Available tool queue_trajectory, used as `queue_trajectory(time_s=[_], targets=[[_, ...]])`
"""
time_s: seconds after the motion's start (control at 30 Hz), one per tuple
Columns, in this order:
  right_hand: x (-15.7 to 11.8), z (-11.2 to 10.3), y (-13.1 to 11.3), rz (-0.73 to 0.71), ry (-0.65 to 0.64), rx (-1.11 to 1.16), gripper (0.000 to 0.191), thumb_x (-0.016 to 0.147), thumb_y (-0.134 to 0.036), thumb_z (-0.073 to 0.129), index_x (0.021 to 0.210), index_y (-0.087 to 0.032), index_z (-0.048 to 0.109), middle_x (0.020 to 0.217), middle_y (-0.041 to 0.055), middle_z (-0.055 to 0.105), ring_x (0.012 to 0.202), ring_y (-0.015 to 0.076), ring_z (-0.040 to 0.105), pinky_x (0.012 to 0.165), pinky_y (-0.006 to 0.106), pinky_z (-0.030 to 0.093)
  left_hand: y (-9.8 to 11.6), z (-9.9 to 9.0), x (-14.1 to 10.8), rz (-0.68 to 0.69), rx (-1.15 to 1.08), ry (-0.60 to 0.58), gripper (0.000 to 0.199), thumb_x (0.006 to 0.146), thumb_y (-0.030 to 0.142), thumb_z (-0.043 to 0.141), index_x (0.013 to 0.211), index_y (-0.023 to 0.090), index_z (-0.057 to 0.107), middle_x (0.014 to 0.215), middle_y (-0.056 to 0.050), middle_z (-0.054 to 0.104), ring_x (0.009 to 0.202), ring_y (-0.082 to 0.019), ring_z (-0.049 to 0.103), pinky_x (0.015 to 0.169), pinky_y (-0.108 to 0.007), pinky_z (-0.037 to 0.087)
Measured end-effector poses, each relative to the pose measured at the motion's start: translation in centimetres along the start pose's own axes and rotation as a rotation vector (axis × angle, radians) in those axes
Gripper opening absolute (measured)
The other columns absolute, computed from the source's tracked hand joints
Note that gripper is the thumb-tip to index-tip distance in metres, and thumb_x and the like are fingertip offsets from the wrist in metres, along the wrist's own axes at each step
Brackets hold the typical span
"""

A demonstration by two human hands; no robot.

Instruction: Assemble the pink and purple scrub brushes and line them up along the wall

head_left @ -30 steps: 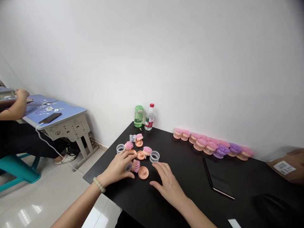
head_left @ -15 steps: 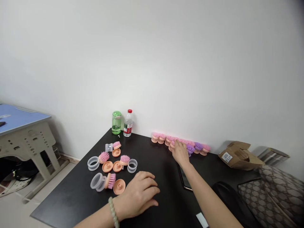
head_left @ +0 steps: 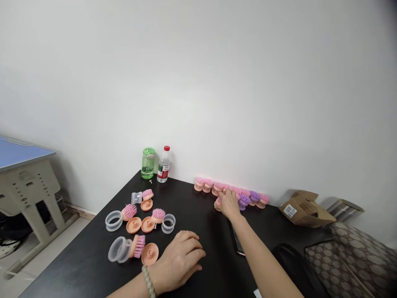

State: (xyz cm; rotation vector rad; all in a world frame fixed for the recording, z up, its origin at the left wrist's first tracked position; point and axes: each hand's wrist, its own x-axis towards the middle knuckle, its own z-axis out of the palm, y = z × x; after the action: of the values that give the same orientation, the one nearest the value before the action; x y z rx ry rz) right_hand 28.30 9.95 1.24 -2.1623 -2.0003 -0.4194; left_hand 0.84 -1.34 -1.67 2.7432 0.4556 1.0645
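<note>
The left hand [head_left: 178, 265], a bead bracelet [head_left: 148, 281] on its wrist, rests palm down on the black table [head_left: 77, 265] with its fingers loosely curved, gripping nothing, just beside a peach disc base [head_left: 150, 253]. Around it lie loose pink-bristled brush heads [head_left: 138, 246], more peach discs and clear plastic rings [head_left: 113, 220]. The right hand [head_left: 228, 205] reaches over a dark phone [head_left: 235, 239] to the row of assembled pink and purple brushes [head_left: 245, 196] along the wall, its fingertips [head_left: 221, 198] down on the nearest brush [head_left: 218, 203] – clenched round it or only touching, I cannot tell. Farther back stand a green bottle [head_left: 148, 163] and a red-capped water bottle [head_left: 163, 164], its red label unreadable; the white barcode label [head_left: 290, 210] on the cardboard parcel [head_left: 305, 211] is too small to read
</note>
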Motion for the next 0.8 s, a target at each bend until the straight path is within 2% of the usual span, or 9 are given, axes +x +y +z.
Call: queue_trajectory(time_s=[0.1, 0.23, 0.37, 0.43, 0.53, 0.63, 0.7, 0.8], targets=[[-2.3, -0.5, -2.3, -0.043, -0.005, 0.072, 0.02, 0.079, -0.016, 0.078, 0.095, -0.015, 0.067, 0.109, 0.0125, 0.064, 0.104, 0.0272, 0.058, 0.092, 0.041, 0.046, 0.1, -0.1, -0.3, -0.024, -0.005, -0.023, 0.029, 0.091, 0.013, 0.061, 0.12, 0.018, 0.058, 0.114, -0.011, 0.068, 0.118, -0.029, 0.057, 0.099, -0.045, 0.052], [-6.5, -1.3, -6.0, -0.091, -0.007, 0.203, 0.021, 0.08, -0.002, 0.064, 0.095, -0.017, 0.066, 0.107, 0.0139, 0.065, 0.099, 0.029, 0.059, 0.084, 0.041, 0.048, -0.1, 0.3, -0.8, -0.131, -0.037, -0.002, 0.039, 0.091, 0.008, 0.057, 0.126, 0.022, 0.055, 0.125, -0.011, 0.063, 0.124, -0.028, 0.054, 0.105, -0.047, 0.05], [-10.9, -3.1, -8.5, -0.146, 0.009, 0.392, 0.027, 0.08, -0.007, 0.065, 0.104, -0.02, 0.063, 0.106, 0.0078, 0.066, 0.1, 0.024, 0.062, 0.088, 0.034, 0.052, -0.4, 1.4, -0.8, -0.338, -0.082, 0.116, 0.066, 0.083, 0.005, 0.062, 0.142, 0.024, 0.042, 0.14, -0.014, 0.053, 0.13, -0.031, 0.051, 0.107, -0.052, 0.048], [-12.8, -4.0, -9.1, -0.135, 0.023, 0.468, 0.035, 0.077, -0.01, 0.069, 0.109, -0.02, 0.06, 0.107, 0.0062, 0.066, 0.101, 0.0222, 0.063, 0.088, 0.032, 0.054, -0.3, 1.9, -0.4, -0.431, -0.144, 0.135, 0.072, 0.08, 0.007, 0.066, 0.144, 0.023, 0.039, 0.137, -0.015, 0.056, 0.126, -0.032, 0.055, 0.103, -0.053, 0.051], [-14.9, -5.0, -8.9, -0.128, 0.051, 0.663, 0.049, 0.074, -0.011, 0.072, 0.119, -0.021, 0.055, 0.115, 0.0065, 0.064, 0.108, 0.0231, 0.063, 0.094, 0.035, 0.055, -0.1, 1.8, 0.9, -0.52, -0.28, 0.089, 0.066, 0.077, 0.007, 0.065, 0.138, 0.022, 0.046, 0.126, -0.013, 0.065, 0.114, -0.03, 0.063, 0.098, -0.049, 0.053], [-15.8, -5.4, -7.3, -0.198, 0.103, 0.894, 0.059, 0.077, -0.014, 0.074, 0.13, -0.023, 0.049, 0.126, 0.0084, 0.061, 0.118, 0.0252, 0.059, 0.102, 0.039, 0.051, 0.4, 1.0, 2.6, -0.58, -0.419, 0.064, 0.059, 0.074, 0.007, 0.066, 0.129, 0.023, 0.054, 0.125, -0.011, 0.066, 0.114, -0.029, 0.064, 0.1, -0.045, 0.05], [-16.1, -5.2, -5.8, -0.252, 0.133, 0.954, 0.053, 0.083, -0.02, 0.073, 0.131, -0.024, 0.049, 0.127, 0.0082, 0.061, 0.118, 0.0251, 0.059, 0.102, 0.04, 0.051, 0.6, 0.7, 3.6, -0.635, -0.498, 0.064, 0.05, 0.073, 0.011, 0.07, 0.12, 0.022, 0.059, 0.119, -0.008, 0.069, 0.108, -0.027, 0.065, 0.096, -0.042, 0.051], [-16.3, -4.5, -4.1, -0.258, 0.146, 0.977, 0.045, 0.089, -0.028, 0.069, 0.13, -0.024, 0.052, 0.124, 0.0088, 0.063, 0.115, 0.0253, 0.06, 0.1, 0.041, 0.052, 0.8, 1.2, 4.4, -0.706, -0.548, 0.055, 0.037, 0.072, 0.014, 0.074, 0.107, 0.02, 0.063, 0.105, -0.005, 0.071, 0.096, -0.025, 0.066, 0.088, -0.038, 0.053]])
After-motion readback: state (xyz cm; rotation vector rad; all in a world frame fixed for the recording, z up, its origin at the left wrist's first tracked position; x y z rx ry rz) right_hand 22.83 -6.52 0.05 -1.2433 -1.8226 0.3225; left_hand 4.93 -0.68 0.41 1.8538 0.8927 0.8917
